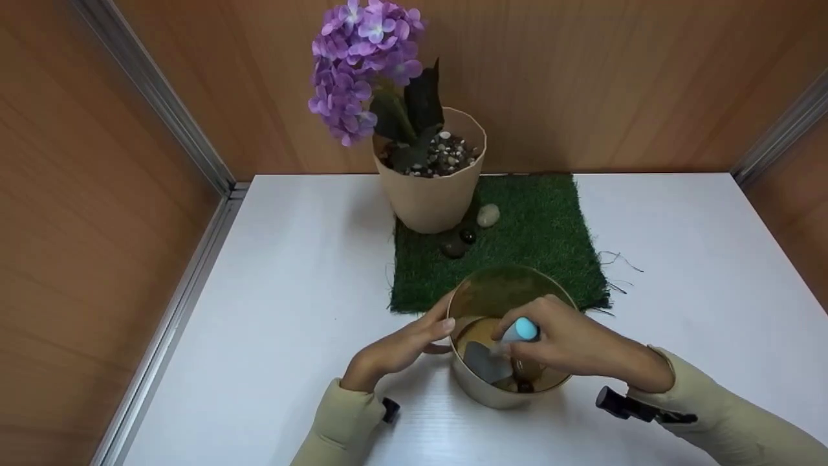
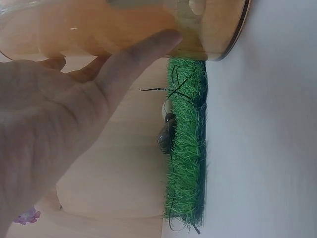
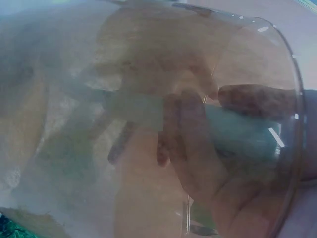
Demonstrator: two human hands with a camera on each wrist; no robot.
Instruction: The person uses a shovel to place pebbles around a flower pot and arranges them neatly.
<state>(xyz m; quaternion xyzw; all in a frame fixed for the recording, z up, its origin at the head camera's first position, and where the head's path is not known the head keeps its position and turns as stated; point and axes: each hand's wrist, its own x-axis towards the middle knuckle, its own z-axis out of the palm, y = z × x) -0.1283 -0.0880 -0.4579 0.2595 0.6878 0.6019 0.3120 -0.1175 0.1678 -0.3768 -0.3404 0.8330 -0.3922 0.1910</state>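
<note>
A clear amber-tinted tub [image 1: 482, 393] stands on the white table. My right hand [image 1: 563, 333] reaches in over its rim and grips a small tool by its light blue handle [image 1: 525, 329]. Below that hand, a flat grey piece [image 1: 484, 362] shows inside the tub, overlapping the tool's lower end in the head view. A brown stone [image 1: 529, 369] and a small black stone [image 1: 524, 387] lie at the bottom. Against the tub's left side my left hand [image 1: 401, 346] rests with fingers extended along the wall. Through the tub, the right wrist view shows fingers around the handle [image 3: 242, 131].
Behind the tub lies a green artificial grass mat [image 1: 537, 239] with frayed strands on its right edge. On it stand a beige flowerpot [image 1: 430, 204] with purple flowers [image 1: 365, 61], a pale stone [image 1: 488, 215] and dark stones [image 1: 454, 248]. Wooden panels [image 1: 582, 84] enclose the table.
</note>
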